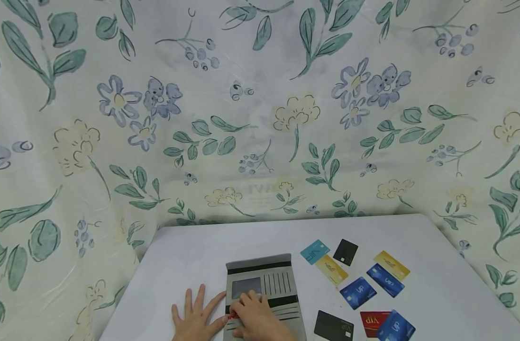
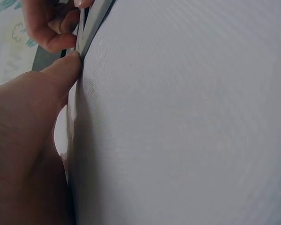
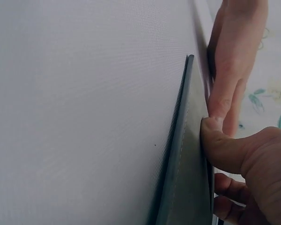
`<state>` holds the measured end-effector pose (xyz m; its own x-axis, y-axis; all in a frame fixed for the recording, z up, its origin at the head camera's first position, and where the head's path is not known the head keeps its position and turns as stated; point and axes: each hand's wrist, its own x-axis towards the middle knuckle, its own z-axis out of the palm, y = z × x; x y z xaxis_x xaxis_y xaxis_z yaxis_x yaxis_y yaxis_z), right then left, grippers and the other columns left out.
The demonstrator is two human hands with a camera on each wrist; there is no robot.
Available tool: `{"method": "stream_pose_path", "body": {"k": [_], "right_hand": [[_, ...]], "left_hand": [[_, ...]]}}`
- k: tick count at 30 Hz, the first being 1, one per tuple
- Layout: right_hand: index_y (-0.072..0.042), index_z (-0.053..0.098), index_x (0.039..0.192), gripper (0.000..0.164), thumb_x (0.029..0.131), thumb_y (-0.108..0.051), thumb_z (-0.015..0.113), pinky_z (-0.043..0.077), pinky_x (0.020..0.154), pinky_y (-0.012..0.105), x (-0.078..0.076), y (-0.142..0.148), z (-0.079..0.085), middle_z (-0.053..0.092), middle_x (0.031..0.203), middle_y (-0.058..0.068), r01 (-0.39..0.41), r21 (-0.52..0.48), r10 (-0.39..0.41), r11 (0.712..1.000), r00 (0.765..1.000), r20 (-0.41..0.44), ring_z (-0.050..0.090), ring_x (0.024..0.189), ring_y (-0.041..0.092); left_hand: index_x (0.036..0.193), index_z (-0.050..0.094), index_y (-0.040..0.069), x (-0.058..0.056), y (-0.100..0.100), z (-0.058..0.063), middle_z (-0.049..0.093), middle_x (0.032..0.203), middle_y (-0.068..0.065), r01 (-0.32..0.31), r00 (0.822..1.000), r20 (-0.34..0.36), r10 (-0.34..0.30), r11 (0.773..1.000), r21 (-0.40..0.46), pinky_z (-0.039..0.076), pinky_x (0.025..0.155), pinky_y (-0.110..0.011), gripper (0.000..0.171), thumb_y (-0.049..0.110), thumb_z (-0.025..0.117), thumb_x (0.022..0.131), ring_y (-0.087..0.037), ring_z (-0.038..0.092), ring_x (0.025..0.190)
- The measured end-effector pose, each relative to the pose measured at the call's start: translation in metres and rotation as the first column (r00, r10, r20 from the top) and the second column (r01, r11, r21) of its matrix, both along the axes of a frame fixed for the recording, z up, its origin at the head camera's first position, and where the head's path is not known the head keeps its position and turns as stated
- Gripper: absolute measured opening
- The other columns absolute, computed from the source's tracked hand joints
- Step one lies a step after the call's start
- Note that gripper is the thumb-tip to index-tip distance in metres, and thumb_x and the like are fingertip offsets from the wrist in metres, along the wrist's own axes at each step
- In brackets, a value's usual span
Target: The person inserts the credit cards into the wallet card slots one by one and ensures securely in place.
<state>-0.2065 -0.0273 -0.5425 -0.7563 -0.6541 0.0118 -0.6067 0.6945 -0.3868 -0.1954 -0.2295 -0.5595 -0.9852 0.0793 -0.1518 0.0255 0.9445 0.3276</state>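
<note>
The left hand (image 1: 195, 321) lies ungripped on the white tabletop (image 1: 178, 255), fingers spread, thumb at the edge of the grey rectangular wallet (image 1: 281, 282) with black bands. The right hand (image 1: 260, 318), fingers bent, pinches a small, mostly hidden red card (image 1: 232, 317) over the wallet, which extends beneath and beyond this hand; to its right lie loose turquoise, yellow, black, blue and red rectangular cards (image 1: 358, 292).
</note>
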Motion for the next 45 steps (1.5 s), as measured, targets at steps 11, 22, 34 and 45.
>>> {"method": "stream_pose_path", "body": {"k": [11, 22, 34, 45], "right_hand": [[-0.027, 0.062, 0.11, 0.029, 0.086, -0.036, 0.077, 0.042, 0.085, 0.043, 0.0, -0.005, 0.001, 0.044, 0.09, -0.014, 0.003, 0.03, -0.001, 1.0, 0.999, -0.042, 0.037, 0.088, 0.005], [-0.029, 0.062, 0.112, 0.032, 0.088, -0.047, 0.07, 0.038, 0.079, 0.039, 0.009, 0.0, -0.007, 0.05, 0.1, -0.013, 0.02, 0.034, -0.017, 0.999, 0.996, -0.088, 0.038, 0.09, 0.007], [-0.03, 0.063, 0.114, 0.038, 0.083, -0.048, 0.076, 0.038, 0.083, 0.041, 0.011, 0.021, 0.0, 0.051, 0.107, -0.014, 0.075, 0.072, -0.07, 0.995, 0.995, -0.064, 0.042, 0.098, 0.008], [-0.029, 0.064, 0.112, 0.035, 0.082, -0.039, 0.078, 0.035, 0.085, 0.045, 0.01, 0.054, 0.006, 0.051, 0.108, -0.013, 0.132, 0.071, -0.134, 0.989, 0.99, 0.031, 0.043, 0.101, 0.011]], "left_hand": [[0.145, 0.045, 0.025, 0.0, 0.001, 0.004, 0.019, 0.158, -0.031, -0.018, 1.0, 0.023, 0.018, 1.0, -0.009, -0.008, 0.101, -0.082, 0.081, 0.077, 0.05, 0.084, -0.061, 0.002, 0.142], [0.143, 0.047, 0.029, 0.003, -0.003, -0.007, 0.023, 0.157, -0.03, -0.028, 0.999, -0.036, 0.027, 1.0, -0.006, -0.006, 0.102, -0.081, 0.078, 0.078, 0.053, 0.081, -0.061, 0.006, 0.142], [0.142, 0.047, 0.03, 0.001, 0.0, -0.007, 0.022, 0.157, -0.031, -0.009, 0.999, -0.052, 0.011, 0.999, 0.038, -0.008, 0.101, -0.081, 0.074, 0.074, 0.054, 0.083, -0.06, 0.004, 0.142], [0.142, 0.047, 0.028, -0.001, 0.0, -0.005, 0.021, 0.157, -0.031, -0.007, 0.999, -0.052, 0.009, 0.999, 0.032, -0.011, 0.101, -0.08, 0.074, 0.073, 0.054, 0.084, -0.061, 0.003, 0.142]]}}
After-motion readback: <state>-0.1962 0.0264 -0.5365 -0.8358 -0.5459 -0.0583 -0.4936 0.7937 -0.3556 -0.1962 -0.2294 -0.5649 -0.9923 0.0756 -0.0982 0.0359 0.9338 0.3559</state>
